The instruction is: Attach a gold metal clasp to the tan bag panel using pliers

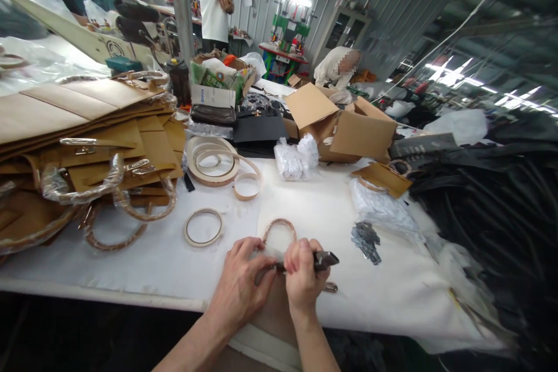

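My right hand (303, 279) is wrapped round a dark tool (326, 260), its blunt end sticking out to the right; its working tip is hidden between my hands, so its exact kind cannot be told. My left hand (242, 279) is closed, thumb and fingers pinching the edge of a tan bag (272, 311) beside the tool's tip. That bag lies at the table's front edge, largely covered by my hands and forearms. Its round, film-wrapped handle (279, 222) shows just beyond my fingers. A small metal clasp piece (330, 286) lies right of my right hand.
Tan bags (148, 145) with wrapped handles are stacked left. Tape rolls (203, 226) lie nearer the middle. Behind are a plastic packet (296, 157) and an open carton (361, 133). Grey metal strips (366, 241) lie right, before black material (501, 209). People are in the background.
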`<state>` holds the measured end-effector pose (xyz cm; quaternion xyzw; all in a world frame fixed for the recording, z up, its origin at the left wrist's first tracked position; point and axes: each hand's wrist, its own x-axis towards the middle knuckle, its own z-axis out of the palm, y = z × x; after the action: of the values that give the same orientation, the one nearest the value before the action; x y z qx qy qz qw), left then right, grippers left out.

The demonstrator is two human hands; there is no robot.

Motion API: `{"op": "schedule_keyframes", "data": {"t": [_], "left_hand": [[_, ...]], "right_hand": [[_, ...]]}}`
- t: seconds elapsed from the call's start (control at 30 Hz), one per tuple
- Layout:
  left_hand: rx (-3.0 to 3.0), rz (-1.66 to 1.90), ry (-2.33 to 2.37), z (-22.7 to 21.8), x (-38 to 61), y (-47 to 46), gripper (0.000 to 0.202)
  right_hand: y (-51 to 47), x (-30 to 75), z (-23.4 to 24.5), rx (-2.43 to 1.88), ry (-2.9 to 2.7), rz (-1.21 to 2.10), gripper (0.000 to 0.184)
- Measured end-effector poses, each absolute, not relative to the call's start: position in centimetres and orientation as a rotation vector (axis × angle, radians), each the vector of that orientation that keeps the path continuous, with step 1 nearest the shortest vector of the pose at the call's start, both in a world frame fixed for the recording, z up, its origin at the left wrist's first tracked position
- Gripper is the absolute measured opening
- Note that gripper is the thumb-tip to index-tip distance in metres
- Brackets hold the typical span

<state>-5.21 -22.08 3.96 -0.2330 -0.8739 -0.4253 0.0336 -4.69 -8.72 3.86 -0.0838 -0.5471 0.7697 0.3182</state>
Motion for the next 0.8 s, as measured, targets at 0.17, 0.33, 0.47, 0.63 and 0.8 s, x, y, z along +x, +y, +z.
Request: {"op": "schedule_keyframes", "data": {"t": [0.17, 0.33, 0.47, 0.63, 0.8], "left_hand": [[-0.771, -1.246, -2.695, 3.7, -5.3, -23.3, 0.016], [-0.815, -1.234, -2.695, 3.6, -5.4, -24.5, 0.016], [-0.753, -1.240, -2.705, 3.6, -5.2, -24.3, 0.016], [-0.708, -1.206, -2.727, 3.7, -4.9, -23.9, 0.016], [-0.684, -1.187, -2.734, 3.8, -4.9, -23.8, 0.016]], "right_hand": [[-6.4, -4.4, 8.4, -0.243, -1.141, 2.043, 0.033], [-7.5, -3.0, 9.1, -0.221, -1.212, 2.197, 0.037], [-9.7, -2.6, 7.7, -0.152, -1.264, 2.189, 0.044], [-10.8, -2.1, 6.5, -0.116, -1.262, 2.093, 0.046], [-11.3, -2.1, 5.9, -0.039, -1.311, 2.051, 0.043]]}}
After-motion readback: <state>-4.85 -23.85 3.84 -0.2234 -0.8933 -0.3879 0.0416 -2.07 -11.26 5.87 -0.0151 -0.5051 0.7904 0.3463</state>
